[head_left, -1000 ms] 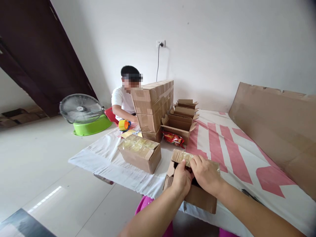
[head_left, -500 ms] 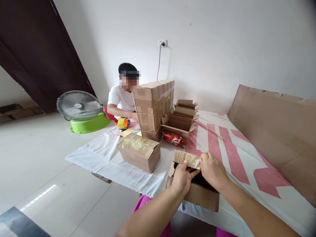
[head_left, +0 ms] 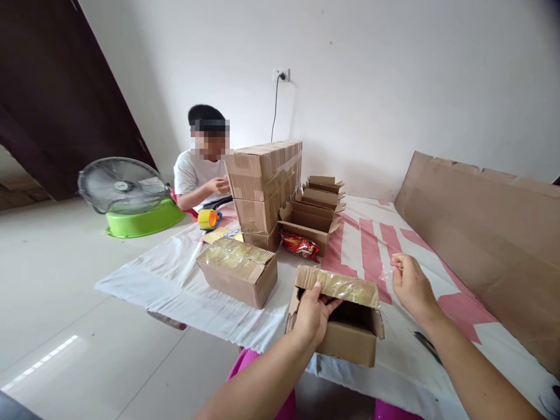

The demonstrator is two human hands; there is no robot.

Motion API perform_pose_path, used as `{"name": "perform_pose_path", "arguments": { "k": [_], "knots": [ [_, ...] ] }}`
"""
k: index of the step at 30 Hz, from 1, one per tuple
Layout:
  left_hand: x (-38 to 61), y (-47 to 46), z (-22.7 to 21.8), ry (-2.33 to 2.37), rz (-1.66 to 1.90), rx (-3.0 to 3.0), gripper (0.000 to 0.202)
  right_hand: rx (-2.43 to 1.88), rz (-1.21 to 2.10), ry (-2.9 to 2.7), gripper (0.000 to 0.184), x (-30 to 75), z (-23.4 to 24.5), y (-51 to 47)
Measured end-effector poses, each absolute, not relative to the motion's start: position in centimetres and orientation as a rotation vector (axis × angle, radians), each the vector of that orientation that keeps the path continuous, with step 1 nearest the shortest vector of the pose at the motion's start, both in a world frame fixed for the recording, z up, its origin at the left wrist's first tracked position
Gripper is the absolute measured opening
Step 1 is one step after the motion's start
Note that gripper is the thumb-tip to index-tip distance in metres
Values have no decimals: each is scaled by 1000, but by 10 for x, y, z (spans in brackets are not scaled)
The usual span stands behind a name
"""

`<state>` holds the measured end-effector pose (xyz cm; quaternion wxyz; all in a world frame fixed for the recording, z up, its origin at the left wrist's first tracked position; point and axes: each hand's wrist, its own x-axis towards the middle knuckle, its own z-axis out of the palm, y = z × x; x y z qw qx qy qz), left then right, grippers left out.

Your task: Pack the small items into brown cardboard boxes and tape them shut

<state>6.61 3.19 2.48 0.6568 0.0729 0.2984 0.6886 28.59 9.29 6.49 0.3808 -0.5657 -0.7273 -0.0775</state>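
A small cardboard box (head_left: 347, 344) stands open in front of me on a white and red sheet (head_left: 376, 245), its far flap (head_left: 339, 286) covered in old tape. My left hand (head_left: 312, 312) grips the box's near left rim, thumb inside. My right hand (head_left: 409, 286) is raised to the right of the box, fingers pinched on a thin strip of clear tape (head_left: 387, 271). A taped, closed box (head_left: 238, 271) lies to the left.
A stack of sealed boxes (head_left: 262, 189) and several open boxes (head_left: 312, 219) stand further back, with a red snack packet (head_left: 300, 245). A person in a white shirt (head_left: 195, 175) sits behind, near a yellow tape dispenser (head_left: 207, 219), a fan (head_left: 120, 186) and green basin. A cardboard sheet (head_left: 481, 227) leans at right.
My right hand has pulled away from the box flap to the right, taking a strip of tape with it. The left hand stays on the box. The other person raised a hand.
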Motion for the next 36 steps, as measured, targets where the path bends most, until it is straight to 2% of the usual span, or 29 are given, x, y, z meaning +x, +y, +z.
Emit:
{"name": "perform_pose_path", "arguments": {
  "k": [2,7,12,16,20,26,36],
  "knots": [
    [67,31,27,674,1555,142,18,-1326,-69,-1886,25,282,64,87],
    [67,31,31,661,1528,111,18,-1163,146,-2049,18,254,74,70],
    [65,31,31,654,1502,103,17,-1118,261,-2205,19,225,88,64],
    [64,29,33,612,1487,124,19,-1193,241,-2317,14,205,85,69],
    [64,29,30,580,1501,139,19,-1276,107,-2373,21,190,80,72],
    [64,31,24,583,1507,133,17,-1300,-80,-2429,18,180,80,62],
    [66,31,20,593,1528,175,16,-1542,294,-2294,7,179,82,76]
  ]
}}
